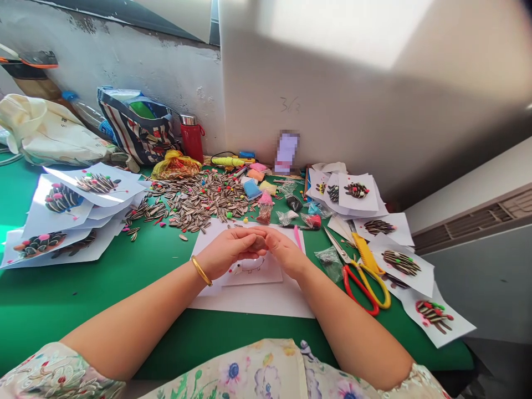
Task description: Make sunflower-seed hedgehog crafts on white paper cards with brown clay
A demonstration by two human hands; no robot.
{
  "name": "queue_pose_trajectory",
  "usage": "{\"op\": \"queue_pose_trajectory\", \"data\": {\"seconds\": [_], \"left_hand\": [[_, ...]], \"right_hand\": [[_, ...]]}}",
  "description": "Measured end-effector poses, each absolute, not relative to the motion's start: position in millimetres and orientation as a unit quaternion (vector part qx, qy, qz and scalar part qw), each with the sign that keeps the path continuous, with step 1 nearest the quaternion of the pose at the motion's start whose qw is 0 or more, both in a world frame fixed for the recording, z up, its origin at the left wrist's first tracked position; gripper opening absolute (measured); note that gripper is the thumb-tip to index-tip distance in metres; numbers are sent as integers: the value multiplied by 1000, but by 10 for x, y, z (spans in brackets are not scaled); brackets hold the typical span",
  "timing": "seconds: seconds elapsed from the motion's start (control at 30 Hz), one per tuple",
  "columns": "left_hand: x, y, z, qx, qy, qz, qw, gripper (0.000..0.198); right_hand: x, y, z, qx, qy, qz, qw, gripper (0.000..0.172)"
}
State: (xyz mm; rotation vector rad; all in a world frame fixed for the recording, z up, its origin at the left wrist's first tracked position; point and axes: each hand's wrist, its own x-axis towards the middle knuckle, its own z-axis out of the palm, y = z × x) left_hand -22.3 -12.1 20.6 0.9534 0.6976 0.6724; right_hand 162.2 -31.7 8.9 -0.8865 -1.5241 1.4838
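My left hand [228, 247] and my right hand [286, 252] meet over a small white card [266, 277] with a line drawing on it. Between the fingers of both hands is a small brown lump [259, 243], pressed from either side. A little white piece with a dark dot lies on the drawing's left end. Beneath the card is a larger white sheet [253, 305]. A pink stick [298, 237] lies by my right hand. Sunflower seeds [203, 197] are heaped just beyond the hands.
Red-and-yellow scissors [361, 277] and a yellow cutter [366, 252] lie at the right. Seed-decorated cards are stacked at left [100, 213] and right [374, 208]. Small clay packets [266, 205], a red bottle [192, 141], a striped bag [137, 130] and a phone [286, 151] stand or lie farther back.
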Motion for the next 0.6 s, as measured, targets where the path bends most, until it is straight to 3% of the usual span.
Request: {"op": "queue_pose_trajectory", "data": {"seconds": [0.1, 0.3, 0.47, 0.6], "left_hand": [[-209, -138, 209, 410, 298, 328, 797, 33], [-202, -163, 209, 405, 296, 330, 800, 34], [-223, -128, 207, 439, 334, 354, 756, 27], [-235, -117, 218, 435, 308, 336, 776, 35]], "right_hand": [[1621, -312, 37, -407, -622, 534, 404, 65], [1602, -301, 22, -479, -636, 451, 404, 49], [1600, -302, 43, -464, -632, 463, 413, 56], [1618, -291, 36, -448, -617, 482, 432, 63]]}}
